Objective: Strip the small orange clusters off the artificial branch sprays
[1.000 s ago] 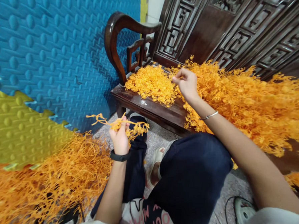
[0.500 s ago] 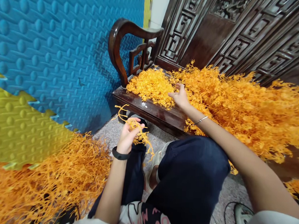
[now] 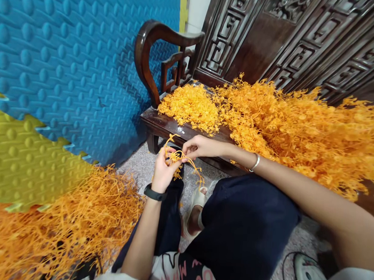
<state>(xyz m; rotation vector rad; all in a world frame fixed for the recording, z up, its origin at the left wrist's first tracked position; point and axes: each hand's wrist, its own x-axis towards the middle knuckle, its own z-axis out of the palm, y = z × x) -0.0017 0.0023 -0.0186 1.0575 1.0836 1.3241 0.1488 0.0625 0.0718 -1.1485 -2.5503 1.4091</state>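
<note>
My left hand is closed on an orange plastic stem with small flower-like tips, held above the floor in front of the bench. Thumb and fingers of my right hand pinch the same stem close to the left fingertips. One branch of it curves up past the left fingers and another hangs down to the right. Behind my hands, a low pile of small orange-yellow pieces lies on the dark wooden bench. The exact spot of the right pinch is partly hidden by the fingers.
A large heap of orange branched stems covers the bench's right side. Another heap of thin orange stems lies at my lower left. Blue foam matting stands on the left. The bench's curved armrest rises behind the small pile.
My right hand has moved from over the small pile, where its fingers were spread, down and left to the stem and now pinches it. My left hand keeps holding the stem.
</note>
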